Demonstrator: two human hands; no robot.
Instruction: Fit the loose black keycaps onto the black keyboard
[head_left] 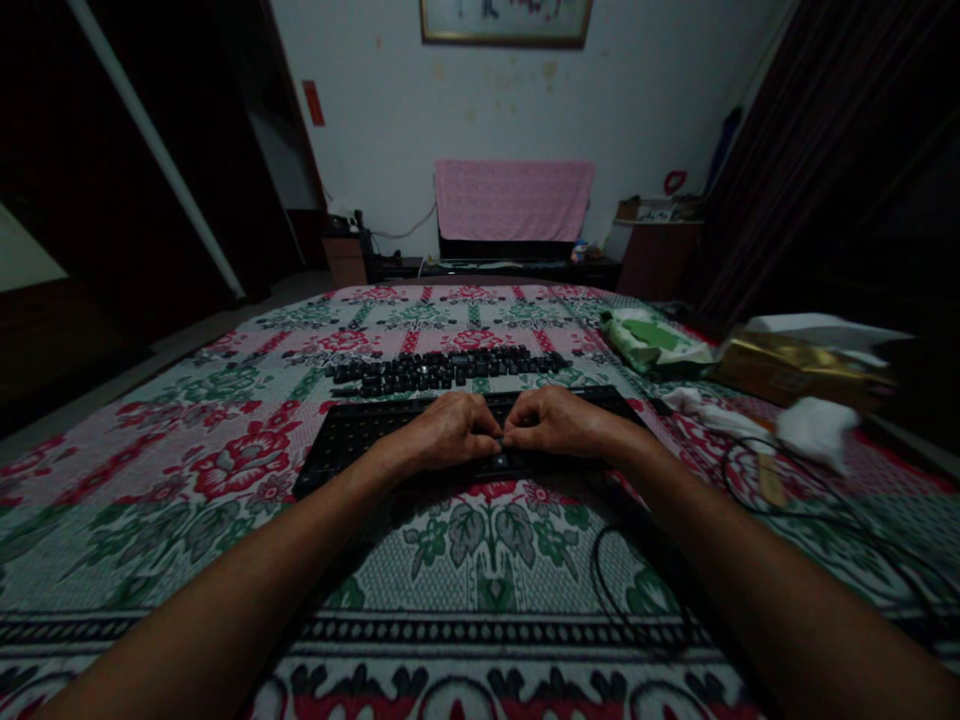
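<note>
A black keyboard (352,440) lies crosswise on the patterned cloth, its left part bare of keycaps. My left hand (450,430) rests over its middle, thumb and fingers pinched together. From the other side my right hand (555,425) meets it, also pinched, the fingertips of both almost touching around a small dark keycap (501,441) that is mostly hidden. Just in front of the fingertips another keycap (500,461) sits on the lower row. Beyond the keyboard, many loose black keycaps (427,372) are spread in a long heap. My hands cover part of the keyboard's middle.
A floral cloth (247,455) covers the wide surface. At right lie a green tissue pack (652,340), a gold box (802,370), crumpled white tissue (817,430) and a looping black cable (600,570). A pink cloth (514,200) hangs at the far wall.
</note>
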